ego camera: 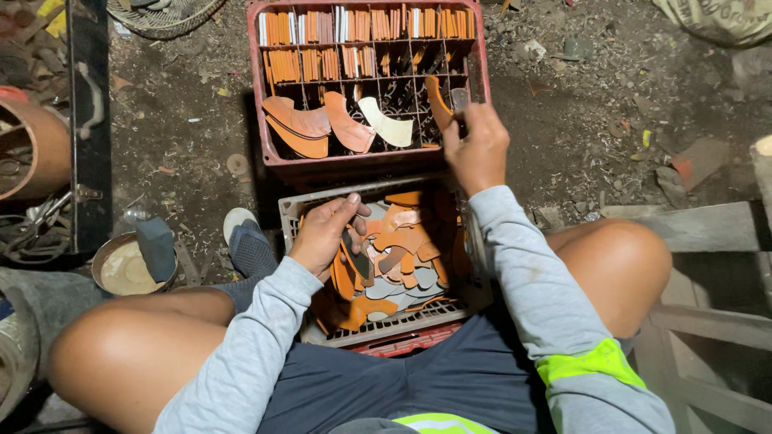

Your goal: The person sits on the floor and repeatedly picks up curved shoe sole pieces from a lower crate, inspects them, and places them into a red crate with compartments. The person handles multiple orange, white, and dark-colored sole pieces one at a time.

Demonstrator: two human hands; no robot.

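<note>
Left hand: I see my left hand (326, 235) curled around a handful of curved orange pieces (347, 273), holding them over the grey crate (291, 210).
Right hand: my right hand (476, 145) is stretched out to the red crate (257, 80), fingers pinched shut on one orange piece (437, 100) at a cell near the crate's right wall.
Grey crate: it sits between my knees, heaped with loose orange pieces lying at all angles.
Red crate: just beyond the grey one and touching it; I see a grid of cells, the far rows packed with upright orange strips (366, 24).
Near cells: larger orange pieces and one pale piece (388, 124) lean across them.
Left side: a shoe (245, 241) and a round tin (121, 269) on the dirt floor.
</note>
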